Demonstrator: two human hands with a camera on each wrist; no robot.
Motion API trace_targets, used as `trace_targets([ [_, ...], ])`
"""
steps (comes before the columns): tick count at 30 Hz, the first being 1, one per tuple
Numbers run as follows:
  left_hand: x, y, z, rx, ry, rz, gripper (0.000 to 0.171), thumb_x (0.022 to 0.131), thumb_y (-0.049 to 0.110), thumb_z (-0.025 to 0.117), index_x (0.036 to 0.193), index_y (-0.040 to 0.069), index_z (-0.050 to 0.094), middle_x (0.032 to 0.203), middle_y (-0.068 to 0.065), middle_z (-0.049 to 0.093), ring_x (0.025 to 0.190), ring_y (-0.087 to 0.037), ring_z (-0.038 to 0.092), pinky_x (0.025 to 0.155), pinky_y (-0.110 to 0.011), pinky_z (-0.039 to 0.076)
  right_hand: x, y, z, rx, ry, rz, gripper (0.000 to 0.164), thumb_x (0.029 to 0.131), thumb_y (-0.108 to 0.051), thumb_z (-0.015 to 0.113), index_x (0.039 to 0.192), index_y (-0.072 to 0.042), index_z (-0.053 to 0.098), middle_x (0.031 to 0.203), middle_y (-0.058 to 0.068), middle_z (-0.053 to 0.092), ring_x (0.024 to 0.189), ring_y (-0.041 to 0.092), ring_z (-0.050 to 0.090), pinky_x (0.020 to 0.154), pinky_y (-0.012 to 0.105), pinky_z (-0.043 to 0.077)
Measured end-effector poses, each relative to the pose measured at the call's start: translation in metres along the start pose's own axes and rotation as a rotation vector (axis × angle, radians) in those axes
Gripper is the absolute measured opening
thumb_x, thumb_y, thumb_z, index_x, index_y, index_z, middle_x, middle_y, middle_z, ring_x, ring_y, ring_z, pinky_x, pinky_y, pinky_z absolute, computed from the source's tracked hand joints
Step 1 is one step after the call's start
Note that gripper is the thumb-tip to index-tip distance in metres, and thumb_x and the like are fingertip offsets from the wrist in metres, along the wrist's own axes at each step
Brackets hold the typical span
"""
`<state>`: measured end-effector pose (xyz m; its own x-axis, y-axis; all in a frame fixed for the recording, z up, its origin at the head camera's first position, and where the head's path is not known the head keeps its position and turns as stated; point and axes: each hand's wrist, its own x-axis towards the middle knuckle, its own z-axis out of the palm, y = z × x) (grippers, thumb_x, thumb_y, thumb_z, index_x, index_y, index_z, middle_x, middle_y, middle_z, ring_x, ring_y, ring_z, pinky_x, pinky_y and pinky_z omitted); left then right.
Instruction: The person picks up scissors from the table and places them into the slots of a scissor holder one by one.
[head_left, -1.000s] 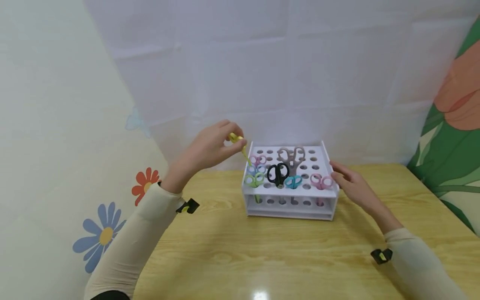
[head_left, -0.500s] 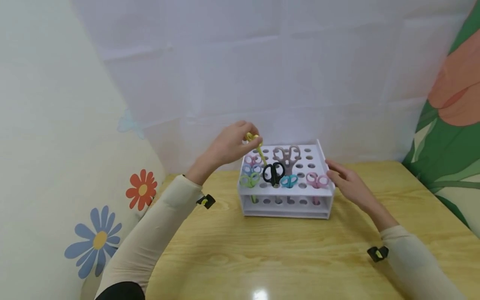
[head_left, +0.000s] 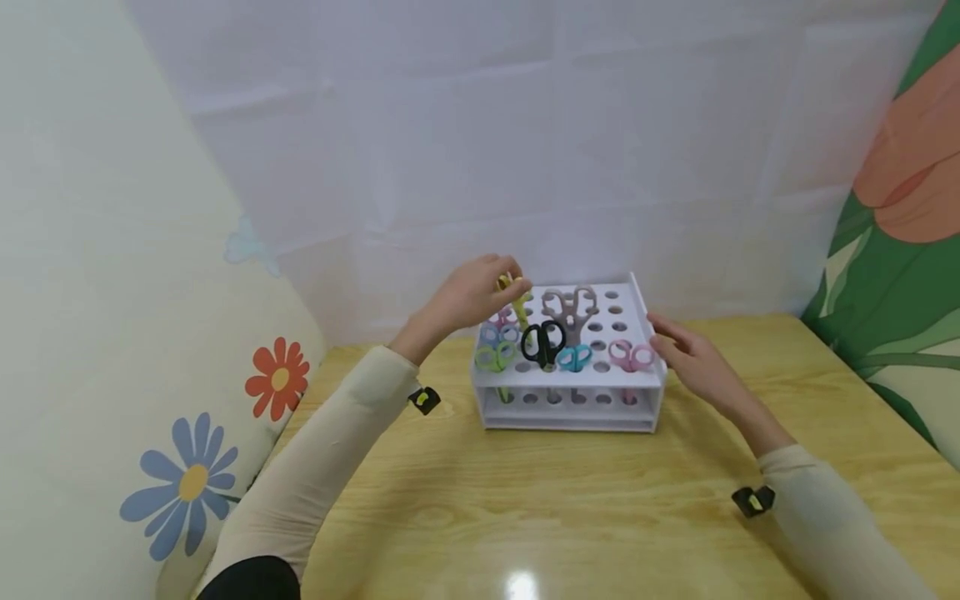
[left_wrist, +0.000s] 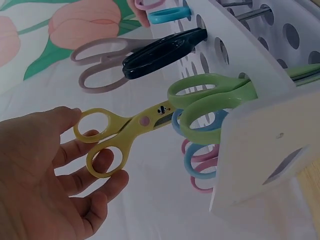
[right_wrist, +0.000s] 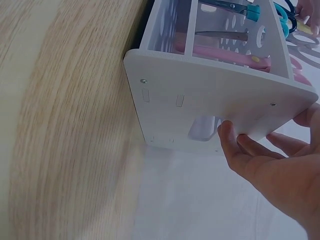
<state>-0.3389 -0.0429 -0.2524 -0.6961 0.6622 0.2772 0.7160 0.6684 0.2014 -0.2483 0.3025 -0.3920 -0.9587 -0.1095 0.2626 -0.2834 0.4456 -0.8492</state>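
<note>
My left hand (head_left: 480, 293) pinches the yellow handles of a pair of scissors (left_wrist: 142, 121) between thumb and fingers. Its blades point down at the white perforated rack (head_left: 566, 377), the tips hidden behind other scissors in the left wrist view. My right hand (head_left: 697, 358) holds the upper edge of the rack's right side panel (right_wrist: 215, 100), some fingers on its outer face near a slot. Around the yellow pair stand green scissors (left_wrist: 215, 97), blue scissors (left_wrist: 200, 172), black scissors (head_left: 543, 344) and large greyish scissors (head_left: 570, 312).
Turquoise scissors (head_left: 574, 358) and pink scissors (head_left: 632, 356) stand in the rack's front row; another pink pair (head_left: 502, 317) is at its left. The rack rests on a wood-grain table (head_left: 450, 500), before a white sheet (head_left: 450, 125) and flower-printed side walls.
My left hand has moved right with the yellow scissors, from beside the rack to above its left part, then lowered them. My right hand keeps its place on the rack.
</note>
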Motion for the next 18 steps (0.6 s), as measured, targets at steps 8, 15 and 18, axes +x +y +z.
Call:
trace_targets([
  [8,-0.001,0.005,-0.005,0.037,-0.039,-0.052,0.038,0.107,0.049,0.048,0.119,0.017,0.064,0.115,-0.002,0.062,0.091,-0.016,0.057,0.078,-0.036,0.05,-0.001,0.0,0.005,0.005,-0.006,-0.006,0.059,0.11,-0.038,0.046,0.16,-0.011,0.032,0.16,0.02,0.033,0.136,0.042,0.045,0.103,0.055,0.043],
  [15,-0.003,0.007,-0.005,0.08,-0.093,-0.068,0.035,0.107,0.047,0.049,0.116,0.018,0.065,0.109,-0.001,0.063,0.09,-0.017,0.058,0.076,-0.037,0.05,0.002,-0.002,0.004,0.004,-0.011,-0.005,0.058,0.11,-0.036,0.045,0.161,-0.01,0.03,0.16,0.022,0.03,0.138,0.045,0.04,0.104,0.058,0.041],
  [18,0.002,0.004,0.003,0.097,-0.132,-0.053,0.035,0.106,0.047,0.049,0.117,0.018,0.066,0.107,-0.001,0.065,0.09,-0.016,0.059,0.079,-0.038,0.051,0.002,-0.001,0.003,0.001,-0.01,0.002,0.059,0.11,-0.036,0.045,0.161,-0.01,0.03,0.16,0.022,0.031,0.138,0.044,0.041,0.104,0.057,0.042],
])
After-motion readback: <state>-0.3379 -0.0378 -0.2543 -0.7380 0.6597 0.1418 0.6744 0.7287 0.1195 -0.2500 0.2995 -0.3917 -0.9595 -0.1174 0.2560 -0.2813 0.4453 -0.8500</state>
